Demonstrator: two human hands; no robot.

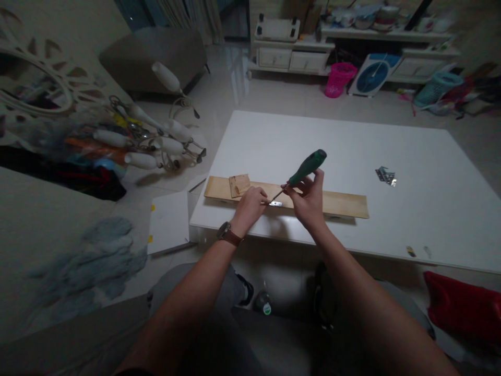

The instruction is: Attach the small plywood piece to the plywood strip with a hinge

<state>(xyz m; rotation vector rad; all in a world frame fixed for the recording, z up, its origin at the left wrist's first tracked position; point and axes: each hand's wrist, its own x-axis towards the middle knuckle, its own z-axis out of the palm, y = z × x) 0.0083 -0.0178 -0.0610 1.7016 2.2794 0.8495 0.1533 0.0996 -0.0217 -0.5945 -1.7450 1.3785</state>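
My right hand [308, 201] grips a screwdriver [307, 167] with a green handle, tilted up to the right. Its shaft slants down to a small shiny metal bracket [275, 203] on a long pale wooden board [344, 204]. Beside the tip, my left hand [251, 204] rests on the board with its fingers pinched together at the bracket's left end; what lies between them is too small to make out. A brown watch is on that wrist. On the board, left of my left hand, lies a small wooden block [239, 185].
The board lies along the near edge of a white table [336, 141]. Several metal brackets [386, 176] are piled at the right. A floor lamp with white shades [168, 145] stands to the left. A bottle [263, 303] is on the floor between my feet, and red cloth [462, 305] lies at lower right.
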